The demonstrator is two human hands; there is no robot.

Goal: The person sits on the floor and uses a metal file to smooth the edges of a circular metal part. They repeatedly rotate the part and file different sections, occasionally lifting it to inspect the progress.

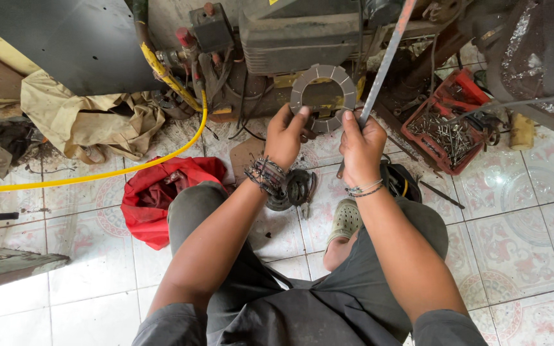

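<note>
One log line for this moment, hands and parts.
left hand: holds ring disc | right hand: on disc, grips metal strip | floor: red cloth, tray of nails

The ring disc [322, 97] is dull grey metal with matt friction pads, the flat bar [386, 61] worn steel (scuffed, faintly shiny); glossy patterned floor tiles [514, 230], crumpled red cloth [155, 192], smooth yellow plastic hose [84, 178].
</note>
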